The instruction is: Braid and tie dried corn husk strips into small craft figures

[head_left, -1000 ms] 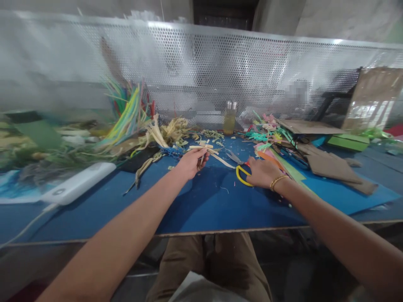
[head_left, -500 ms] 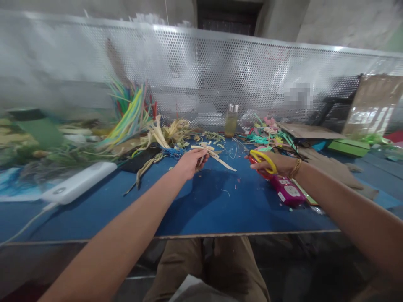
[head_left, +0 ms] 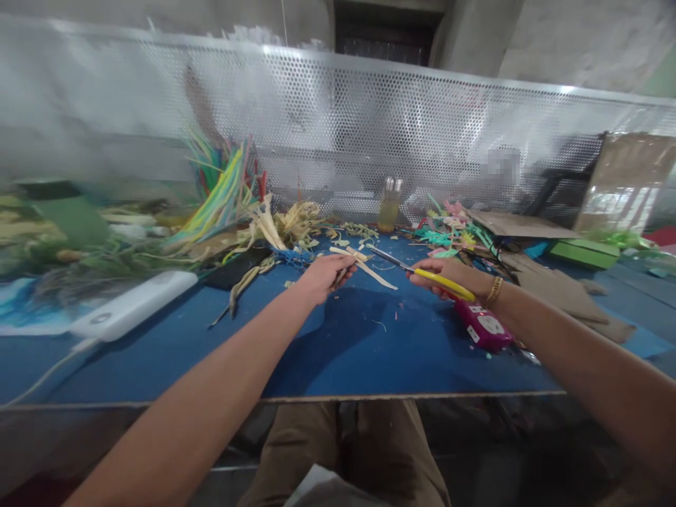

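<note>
My left hand (head_left: 330,274) is closed, pinching several pale, flat straw-like strips (head_left: 376,273) above the blue tabletop. One long strip trails out to the right from the fingertips. In my right hand (head_left: 448,273) is a pair of scissors (head_left: 441,282) with yellow handles, its fingers wrapped round them. The blades look nearly together and point left towards the strips, close to them; whether they touch I cannot tell. A magenta box-shaped thing (head_left: 484,325) lies under my right wrist.
A white power strip (head_left: 134,303) with a cord lies at left. Behind stand colourful thin strips (head_left: 222,186), dried husks (head_left: 288,222) and a glass bottle (head_left: 389,204). Brown cardboard pieces (head_left: 562,289) lie at right. A perforated metal panel (head_left: 370,120) closes off the back.
My right hand lifted the scissors off the table's right side, baring the magenta thing, then turned the blades towards the strips. My left hand stayed nearly still, holding the strips.
</note>
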### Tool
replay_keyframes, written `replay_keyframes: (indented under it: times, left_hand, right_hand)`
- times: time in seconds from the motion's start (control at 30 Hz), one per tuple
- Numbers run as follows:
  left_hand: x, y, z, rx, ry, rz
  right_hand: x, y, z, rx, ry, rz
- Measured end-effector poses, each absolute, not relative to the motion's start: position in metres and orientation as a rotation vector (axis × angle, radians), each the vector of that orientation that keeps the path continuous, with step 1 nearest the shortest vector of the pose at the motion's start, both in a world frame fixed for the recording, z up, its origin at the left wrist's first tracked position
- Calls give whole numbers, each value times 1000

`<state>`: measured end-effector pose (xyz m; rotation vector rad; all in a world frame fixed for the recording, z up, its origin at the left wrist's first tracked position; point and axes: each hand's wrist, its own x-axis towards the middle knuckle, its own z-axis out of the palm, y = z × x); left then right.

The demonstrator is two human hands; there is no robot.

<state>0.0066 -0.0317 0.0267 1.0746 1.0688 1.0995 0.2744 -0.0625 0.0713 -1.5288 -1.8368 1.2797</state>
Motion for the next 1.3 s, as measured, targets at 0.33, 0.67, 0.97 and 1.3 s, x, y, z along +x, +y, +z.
replay_keyframes:
  times: [0.33, 0.67, 0.97, 1.3]
  left_hand:
    - [8, -35, 29, 1091, 1109, 1046]
    - [9, -34, 29, 1089, 1114, 1058]
    - [7, -33, 27, 1104, 1108, 1056]
    - [9, -35, 30, 1077, 1112, 1041]
  right_hand:
    - [260, -67, 76, -1567, -1899, 1254]
    - [261, -61, 72, -1547, -1890, 1325]
    - [262, -64, 69, -1503, -1995, 1211]
    - [259, -68, 59, -1488, -1941, 1160]
